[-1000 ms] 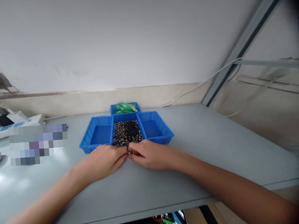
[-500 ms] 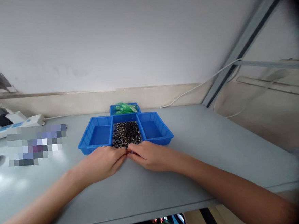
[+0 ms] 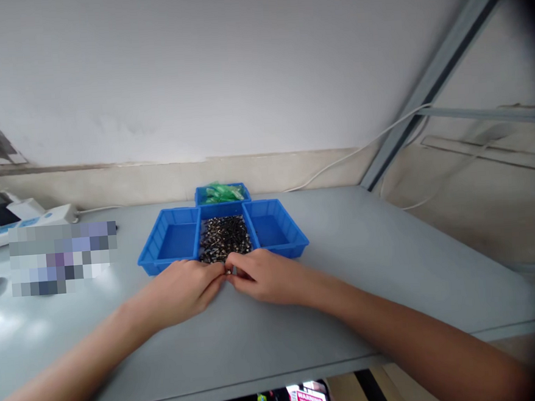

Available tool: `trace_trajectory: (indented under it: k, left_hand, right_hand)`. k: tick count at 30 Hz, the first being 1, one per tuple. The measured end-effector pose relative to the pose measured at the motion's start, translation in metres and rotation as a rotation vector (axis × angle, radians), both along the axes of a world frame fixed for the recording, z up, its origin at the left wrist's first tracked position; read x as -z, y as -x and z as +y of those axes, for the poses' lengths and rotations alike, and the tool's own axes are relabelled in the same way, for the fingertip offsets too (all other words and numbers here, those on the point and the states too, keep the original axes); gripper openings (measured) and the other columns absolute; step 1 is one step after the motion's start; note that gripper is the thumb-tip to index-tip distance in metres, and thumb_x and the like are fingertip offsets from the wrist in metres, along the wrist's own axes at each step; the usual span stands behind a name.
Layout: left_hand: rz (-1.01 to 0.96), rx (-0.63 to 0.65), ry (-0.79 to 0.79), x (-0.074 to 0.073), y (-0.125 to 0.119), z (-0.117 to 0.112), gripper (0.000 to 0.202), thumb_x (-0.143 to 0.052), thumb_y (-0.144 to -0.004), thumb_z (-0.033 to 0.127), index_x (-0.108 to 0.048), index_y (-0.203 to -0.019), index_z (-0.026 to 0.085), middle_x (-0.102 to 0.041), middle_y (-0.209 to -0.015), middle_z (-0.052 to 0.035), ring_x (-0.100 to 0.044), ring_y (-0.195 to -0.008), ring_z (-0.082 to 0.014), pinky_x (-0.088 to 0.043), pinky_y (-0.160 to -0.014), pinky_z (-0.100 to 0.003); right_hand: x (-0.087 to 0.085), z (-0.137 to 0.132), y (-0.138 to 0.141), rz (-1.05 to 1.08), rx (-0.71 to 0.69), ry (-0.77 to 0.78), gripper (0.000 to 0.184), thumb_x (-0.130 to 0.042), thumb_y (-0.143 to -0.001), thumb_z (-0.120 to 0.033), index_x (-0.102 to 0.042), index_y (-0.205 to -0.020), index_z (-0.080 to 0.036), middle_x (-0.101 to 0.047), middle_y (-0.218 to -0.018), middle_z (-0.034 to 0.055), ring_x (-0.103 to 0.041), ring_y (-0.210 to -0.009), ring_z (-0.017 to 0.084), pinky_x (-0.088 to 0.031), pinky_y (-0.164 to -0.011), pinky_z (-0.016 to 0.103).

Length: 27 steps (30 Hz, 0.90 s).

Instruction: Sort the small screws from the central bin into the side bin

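Note:
My left hand (image 3: 189, 288) and my right hand (image 3: 266, 277) meet fingertip to fingertip just in front of the middle blue bin (image 3: 222, 211). Both are closed in a pinch. A small shiny metal part (image 3: 229, 272) shows between the fingertips; its exact kind is too small to make out. Behind the hands, the middle bin holds a heap of small dark and silver metal parts (image 3: 224, 237), its front edge partly hidden by my fingers. On either side stand a left blue bin (image 3: 176, 234) and a right blue bin (image 3: 273, 227).
Behind the middle bin, a smaller blue bin (image 3: 198, 196) holds green plastic bags (image 3: 223, 192). A power strip (image 3: 58, 215) and a pixelated object (image 3: 65, 257) lie left on the grey table (image 3: 241, 349). A phone-like screen (image 3: 309, 400) glows below the table edge.
My right hand's fingers have lifted and parted slightly from the left fingertips, so more of the small metal part shows. The lit screen below shows a different picture.

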<state>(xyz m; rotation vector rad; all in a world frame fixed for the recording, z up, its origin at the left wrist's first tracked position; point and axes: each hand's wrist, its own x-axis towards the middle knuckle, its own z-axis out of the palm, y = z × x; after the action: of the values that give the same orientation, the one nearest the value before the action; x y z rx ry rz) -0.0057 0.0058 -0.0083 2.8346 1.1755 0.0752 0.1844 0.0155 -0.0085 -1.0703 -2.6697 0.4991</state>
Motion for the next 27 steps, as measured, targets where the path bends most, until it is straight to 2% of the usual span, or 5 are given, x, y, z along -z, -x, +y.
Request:
trace_trajectory:
  k: [7, 10, 17, 22, 27]
  left_hand:
    - [-0.03, -0.004, 0.04, -0.0014, -0.0004, -0.0002, 0.029, -0.029, -0.089, 0.025, -0.055, -0.081, 0.017, -0.062, -0.069, -0.0028, -0.059, -0.06, -0.0154, -0.038, -0.051, -0.024]
    - [-0.043, -0.004, 0.041, -0.0022, -0.0009, -0.0006, 0.03, -0.029, -0.09, 0.025, -0.055, -0.079, 0.016, -0.062, -0.069, -0.0032, -0.059, -0.061, -0.0152, -0.039, -0.052, -0.024]
    - [-0.001, 0.026, 0.021, -0.0033, -0.0015, -0.0017, 0.03, -0.029, -0.09, 0.024, -0.057, -0.084, 0.017, -0.063, -0.074, -0.0029, -0.06, -0.064, -0.0154, -0.041, -0.054, -0.024]
    - [-0.061, 0.039, 0.023, -0.0035, -0.0012, -0.002, 0.033, -0.028, -0.09, 0.024, -0.059, -0.086, 0.015, -0.063, -0.072, -0.0049, -0.061, -0.066, -0.0144, -0.044, -0.058, -0.023]
    - [-0.032, 0.014, 0.037, -0.0034, -0.0008, -0.0021, 0.031, -0.029, -0.089, 0.024, -0.058, -0.086, 0.016, -0.063, -0.073, -0.005, -0.061, -0.068, -0.0158, -0.045, -0.059, -0.024]
  right_hand:
    - [-0.0022, 0.0006, 0.0004, -0.011, -0.013, -0.008, 0.02, -0.038, -0.087, -0.032, -0.049, -0.078, -0.018, -0.057, -0.066, 0.0003, -0.052, -0.06, 0.012, -0.029, -0.051, 0.022]
    - [-0.0022, 0.0007, 0.0003, -0.037, -0.03, -0.035, 0.022, -0.034, -0.089, -0.029, -0.049, -0.078, -0.017, -0.057, -0.067, 0.0012, -0.052, -0.06, 0.012, -0.03, -0.052, 0.022]
    - [-0.0026, -0.0005, 0.0014, -0.016, -0.003, 0.021, 0.015, -0.039, -0.084, -0.026, -0.048, -0.076, -0.017, -0.057, -0.065, -0.0001, -0.05, -0.057, 0.01, -0.029, -0.05, 0.021]
    - [-0.001, -0.0003, 0.0016, -0.02, 0.0, -0.013, 0.014, -0.04, -0.083, -0.026, -0.048, -0.076, -0.017, -0.057, -0.066, 0.0006, -0.05, -0.058, 0.011, -0.029, -0.051, 0.021]
    - [-0.0037, -0.002, 0.0016, -0.04, 0.006, -0.024, 0.015, -0.04, -0.084, -0.026, -0.05, -0.076, -0.017, -0.057, -0.065, 0.0008, -0.051, -0.058, 0.011, -0.029, -0.05, 0.022]
